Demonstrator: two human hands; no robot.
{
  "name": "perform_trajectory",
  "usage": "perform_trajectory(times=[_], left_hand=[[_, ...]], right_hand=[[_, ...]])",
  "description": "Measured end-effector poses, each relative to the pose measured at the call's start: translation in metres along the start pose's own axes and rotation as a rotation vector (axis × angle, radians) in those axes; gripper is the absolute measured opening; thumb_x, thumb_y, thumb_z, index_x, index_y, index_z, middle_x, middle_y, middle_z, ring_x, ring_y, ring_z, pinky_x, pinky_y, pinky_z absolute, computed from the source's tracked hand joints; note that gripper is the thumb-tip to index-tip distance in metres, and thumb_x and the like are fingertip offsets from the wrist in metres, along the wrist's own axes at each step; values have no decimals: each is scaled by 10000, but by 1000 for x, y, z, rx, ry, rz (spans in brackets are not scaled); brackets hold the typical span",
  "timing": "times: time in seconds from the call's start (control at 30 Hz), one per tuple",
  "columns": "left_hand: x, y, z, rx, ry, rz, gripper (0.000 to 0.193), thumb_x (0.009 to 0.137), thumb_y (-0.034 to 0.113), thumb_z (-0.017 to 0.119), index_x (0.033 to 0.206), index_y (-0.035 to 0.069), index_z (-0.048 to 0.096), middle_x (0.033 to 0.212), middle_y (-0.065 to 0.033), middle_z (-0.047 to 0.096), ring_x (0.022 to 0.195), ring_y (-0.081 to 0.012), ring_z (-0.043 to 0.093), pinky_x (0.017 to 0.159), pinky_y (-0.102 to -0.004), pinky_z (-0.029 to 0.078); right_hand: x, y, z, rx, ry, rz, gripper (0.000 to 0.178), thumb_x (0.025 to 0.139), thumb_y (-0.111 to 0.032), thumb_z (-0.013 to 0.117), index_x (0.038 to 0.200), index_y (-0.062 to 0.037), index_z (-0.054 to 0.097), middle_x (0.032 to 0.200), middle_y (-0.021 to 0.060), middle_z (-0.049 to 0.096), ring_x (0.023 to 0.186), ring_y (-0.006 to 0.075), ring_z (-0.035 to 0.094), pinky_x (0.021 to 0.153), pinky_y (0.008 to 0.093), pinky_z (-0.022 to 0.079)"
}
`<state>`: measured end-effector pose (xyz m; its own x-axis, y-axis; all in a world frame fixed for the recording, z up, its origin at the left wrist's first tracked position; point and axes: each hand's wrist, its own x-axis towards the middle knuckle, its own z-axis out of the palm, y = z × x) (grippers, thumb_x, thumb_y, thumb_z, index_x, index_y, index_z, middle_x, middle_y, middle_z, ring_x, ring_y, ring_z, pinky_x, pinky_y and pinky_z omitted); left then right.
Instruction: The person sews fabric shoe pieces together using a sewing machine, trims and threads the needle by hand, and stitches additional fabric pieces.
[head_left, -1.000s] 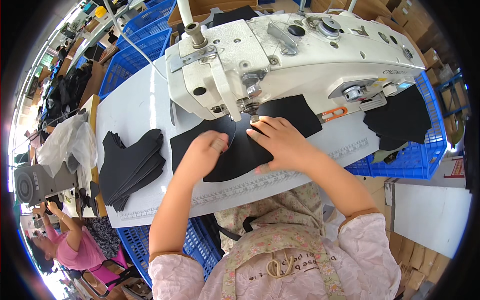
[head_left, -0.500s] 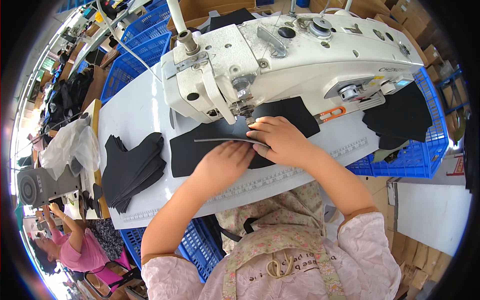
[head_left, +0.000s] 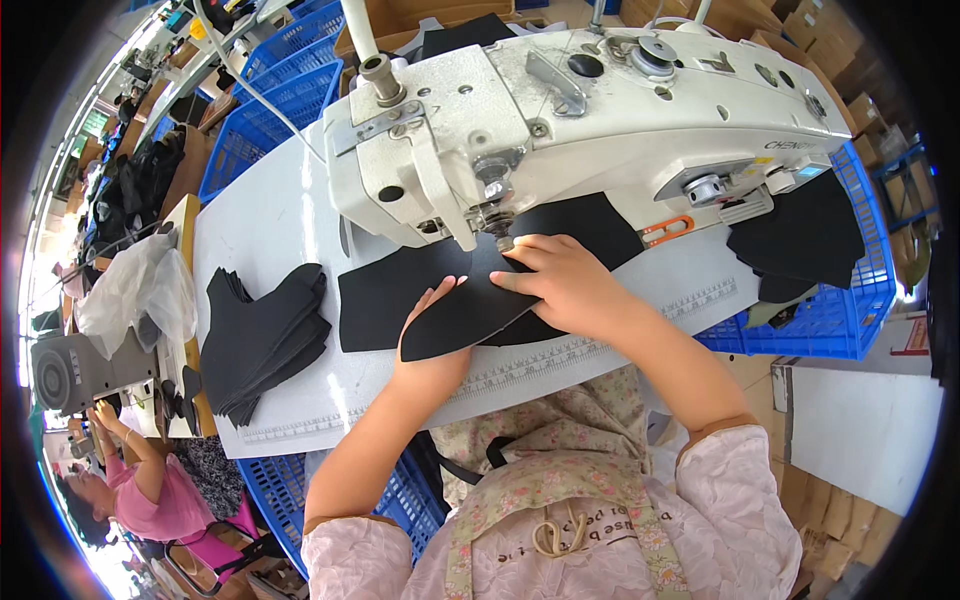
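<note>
Under the presser foot of a white sewing machine [head_left: 430, 120] lies a black fabric piece [head_left: 390, 290]. Its near part is lifted into a rounded black flap [head_left: 465, 318] with a thin grey edge. My left hand [head_left: 435, 375] is closed on this flap, with the palm beneath it and fingertips showing at its left edge. My right hand [head_left: 570, 285] lies just right of the needle area, its fingertips pressing and gripping the fabric. Part of the left hand is hidden under the flap.
A stack of black cut pieces [head_left: 265, 340] lies on the left of the table. Orange-handled thread snips [head_left: 668, 230] rest by the machine base. More black pieces [head_left: 800, 235] lie at the right above a blue crate [head_left: 850, 320]. A person in pink [head_left: 165, 500] works at the lower left.
My left hand has moved down and slightly left, slipping under the fabric's near edge and raising it into a wide flap. My right hand stays close to the needle.
</note>
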<state>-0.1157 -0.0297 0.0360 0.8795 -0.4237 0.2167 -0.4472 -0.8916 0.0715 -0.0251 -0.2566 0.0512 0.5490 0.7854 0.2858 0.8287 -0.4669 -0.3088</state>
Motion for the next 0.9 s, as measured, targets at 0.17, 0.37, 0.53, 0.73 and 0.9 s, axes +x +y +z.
perform_trajectory(times=[0.17, 0.37, 0.53, 0.73, 0.9], left_hand=[[4, -1, -2, -33, -15, 23, 487, 744, 28, 608, 1229, 53, 639, 1344, -162, 572, 1321, -317, 489, 1097, -459, 402], [12, -8, 0, -16, 47, 26, 434, 739, 14, 600, 1166, 50, 664, 1291, -161, 608, 1277, -325, 525, 1070, -460, 423], [23, -14, -7, -53, 48, 17, 400, 751, 50, 613, 1147, 66, 665, 1253, -154, 618, 1226, -322, 558, 1026, -470, 449], [31, -10, -13, -30, 11, 20, 343, 756, 74, 634, 1095, 74, 687, 1171, -135, 643, 1157, -310, 592, 979, -455, 481], [26, -8, -3, -27, 101, 20, 364, 749, 64, 638, 1109, 84, 686, 1165, -149, 645, 1168, -333, 584, 989, -439, 476]], right_hand=[[2, -2, 0, -33, -3, 10, 482, 713, -93, 706, 1186, -187, 696, 1271, 93, 600, 1233, 249, 521, 1009, 404, 420], [9, 0, 2, -55, 36, 15, 470, 701, -66, 700, 1157, -179, 695, 1255, 87, 592, 1238, 251, 516, 1007, 411, 419], [15, 5, 4, -35, 48, 27, 451, 700, -52, 691, 1137, -166, 701, 1236, 92, 600, 1230, 262, 522, 1003, 417, 421], [25, 3, 4, -19, -8, 13, 393, 718, -43, 668, 1106, -92, 698, 1110, 85, 636, 1151, 264, 560, 947, 400, 439], [27, -3, 5, -54, -1, 19, 389, 728, -37, 655, 1106, -111, 711, 1019, 67, 654, 1052, 241, 595, 897, 380, 447]])
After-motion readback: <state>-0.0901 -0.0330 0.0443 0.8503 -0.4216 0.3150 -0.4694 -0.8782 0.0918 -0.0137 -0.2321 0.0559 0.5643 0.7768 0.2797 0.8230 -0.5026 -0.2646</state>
